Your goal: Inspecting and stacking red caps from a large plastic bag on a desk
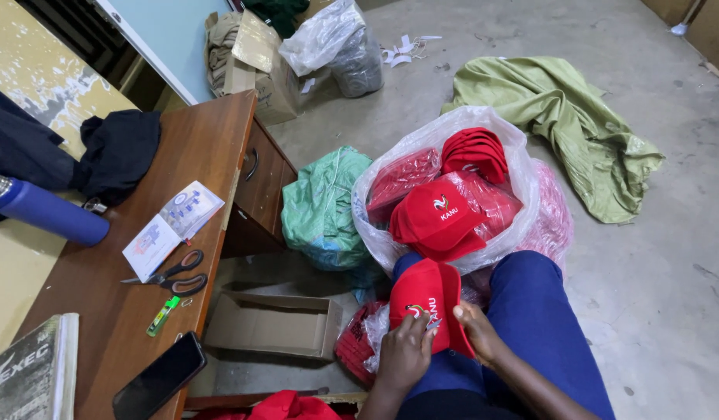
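Both hands clamp red cloth cap with embroidered front badge point(429, 299) over lap: left hand point(404, 354) pinching front panel, right hand point(477, 330) gripping brim edge. Beyond knees, large clear plastic sack of red caps point(453, 187) on grey concrete floor point(655, 272). Crumpled green woven sack point(565, 124) further off. Brown wooden desk point(211, 148) at left carries black-handled scissors point(176, 274), black phone point(159, 375). Open cardboard box point(274, 323) beside desk.

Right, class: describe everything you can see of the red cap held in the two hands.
The cap is red fabric with a small emblem and white lettering on its front. It sits on the person's blue-clad lap, crown facing the camera. The left hand and right hand both grip its lower edge. Just beyond it stands a clear bag of more red caps.
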